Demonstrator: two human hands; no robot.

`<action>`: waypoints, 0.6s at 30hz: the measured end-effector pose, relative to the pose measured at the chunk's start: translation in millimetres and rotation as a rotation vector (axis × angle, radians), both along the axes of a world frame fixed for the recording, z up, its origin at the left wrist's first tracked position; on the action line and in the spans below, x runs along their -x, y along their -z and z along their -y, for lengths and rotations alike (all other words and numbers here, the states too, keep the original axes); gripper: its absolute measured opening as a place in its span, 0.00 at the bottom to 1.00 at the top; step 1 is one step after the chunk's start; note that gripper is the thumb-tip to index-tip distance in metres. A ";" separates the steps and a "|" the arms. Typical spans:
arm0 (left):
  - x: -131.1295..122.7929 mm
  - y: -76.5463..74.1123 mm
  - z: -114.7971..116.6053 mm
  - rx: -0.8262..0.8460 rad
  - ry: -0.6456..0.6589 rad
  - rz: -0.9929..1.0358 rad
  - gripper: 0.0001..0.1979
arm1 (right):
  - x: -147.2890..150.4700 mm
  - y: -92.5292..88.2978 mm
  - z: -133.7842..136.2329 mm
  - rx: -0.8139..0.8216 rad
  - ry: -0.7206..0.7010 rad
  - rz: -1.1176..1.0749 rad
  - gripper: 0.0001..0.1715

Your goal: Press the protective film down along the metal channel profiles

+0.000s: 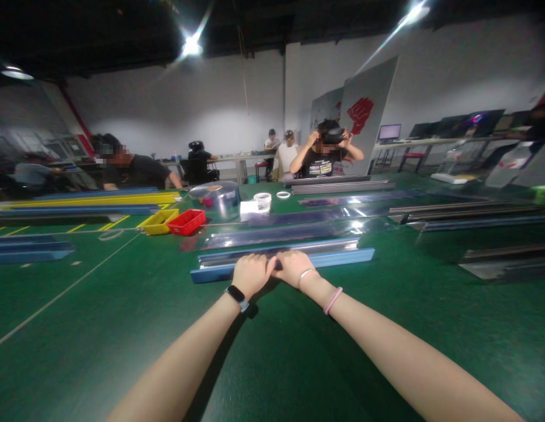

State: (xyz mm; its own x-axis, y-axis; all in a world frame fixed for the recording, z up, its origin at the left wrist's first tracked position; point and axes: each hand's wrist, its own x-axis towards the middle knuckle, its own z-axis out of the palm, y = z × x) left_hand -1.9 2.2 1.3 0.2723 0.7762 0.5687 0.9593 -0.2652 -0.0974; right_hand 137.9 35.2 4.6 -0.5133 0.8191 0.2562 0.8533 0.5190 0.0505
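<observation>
crosswise, a blue channel (pixel 343 258) lies under both hands (pixel 253 274) (pixel 295 267).

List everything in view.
blue channel: one, blue, under both hands
clear strips: several, transparent, beyond blue channel
red bin: one, red, left of strips
yellow bin: one, yellow, beside red bin
film roll: one, clear, beyond red bin
white rings: several, white, right of film roll
left profiles: several, blue, yellow, dark, table's left
right profiles: several, mostly dark, table's right
far profiles: several, dark, far side
table: one, green, foreground
lamps: three, white, ceiling
monitors: several, mostly dark, right background
co-workers: several, mixed colours, beyond table
watch: one, dark, left wrist
wristbands: two, silver and pink, right wrist
left hand: one, bare, on blue channel
right hand: one, bare, beside left hand
</observation>
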 end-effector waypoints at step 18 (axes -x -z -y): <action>-1.2 -1.1 0.3 -0.011 -0.033 0.040 0.24 | -3.9 -1.2 -0.4 -0.019 -0.002 -0.026 0.30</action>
